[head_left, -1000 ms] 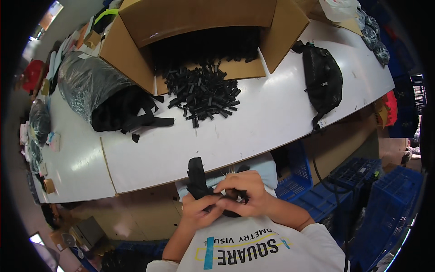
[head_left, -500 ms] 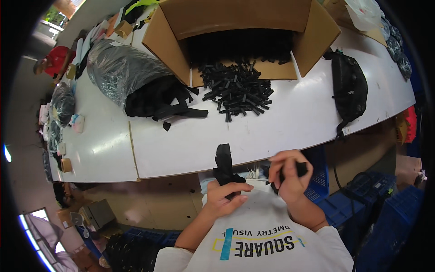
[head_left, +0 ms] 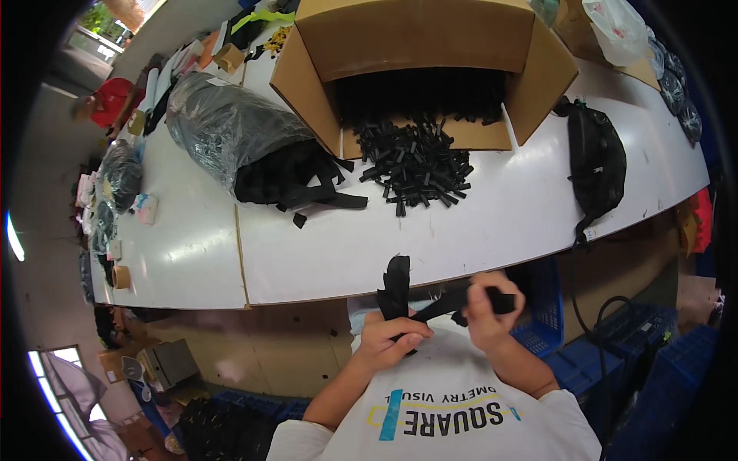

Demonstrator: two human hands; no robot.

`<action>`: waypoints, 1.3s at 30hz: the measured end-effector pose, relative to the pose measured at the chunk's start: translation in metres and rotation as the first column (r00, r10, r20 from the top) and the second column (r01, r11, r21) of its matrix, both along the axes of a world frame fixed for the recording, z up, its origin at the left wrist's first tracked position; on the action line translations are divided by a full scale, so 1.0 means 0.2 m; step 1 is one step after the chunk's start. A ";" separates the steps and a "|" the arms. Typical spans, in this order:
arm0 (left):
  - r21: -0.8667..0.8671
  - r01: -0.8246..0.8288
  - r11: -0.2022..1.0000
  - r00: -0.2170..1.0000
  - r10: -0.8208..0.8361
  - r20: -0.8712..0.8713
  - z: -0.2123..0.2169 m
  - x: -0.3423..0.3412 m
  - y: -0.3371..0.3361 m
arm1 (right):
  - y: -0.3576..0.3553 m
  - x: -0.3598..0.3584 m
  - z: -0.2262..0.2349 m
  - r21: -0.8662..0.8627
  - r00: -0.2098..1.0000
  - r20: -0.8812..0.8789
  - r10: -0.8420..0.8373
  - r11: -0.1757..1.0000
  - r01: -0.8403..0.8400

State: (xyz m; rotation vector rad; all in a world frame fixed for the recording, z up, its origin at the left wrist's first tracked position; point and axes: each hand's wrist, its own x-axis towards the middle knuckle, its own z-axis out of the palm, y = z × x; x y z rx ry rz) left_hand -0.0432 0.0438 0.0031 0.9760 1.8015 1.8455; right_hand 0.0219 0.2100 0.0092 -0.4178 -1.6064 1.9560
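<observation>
Close to my body, at the table's front edge, my left hand [head_left: 389,341] is closed on a bunch of black fabric strips [head_left: 395,286]. One end of the bunch sticks up above the fingers. A black strip [head_left: 443,304] runs from the left hand across to my right hand [head_left: 492,313], whose fingers are curled round its other part. The right hand is slightly blurred, and a dark piece shows past its fingers. Beyond the hands, a heap of short black pieces [head_left: 419,165] spills from an open cardboard box [head_left: 415,38] onto the white table [head_left: 323,253].
A clear plastic bag [head_left: 223,115] full of black strips lies left of the box. At the right rests a black waist bag [head_left: 596,161]. Blue crates [head_left: 576,353] stand below the table on the right. A person in red [head_left: 112,101] is at the far left.
My right hand has moved slightly down, and a length of black strip now shows stretched between both hands. The table and everything on it appear shifted a little right and down.
</observation>
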 end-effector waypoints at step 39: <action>-0.069 -0.368 0.927 0.903 0.339 -0.264 0.02 0.03 -0.08 | -0.03 -0.16 0.05 0.113 0.750 0.425 0.506 0.793 -0.598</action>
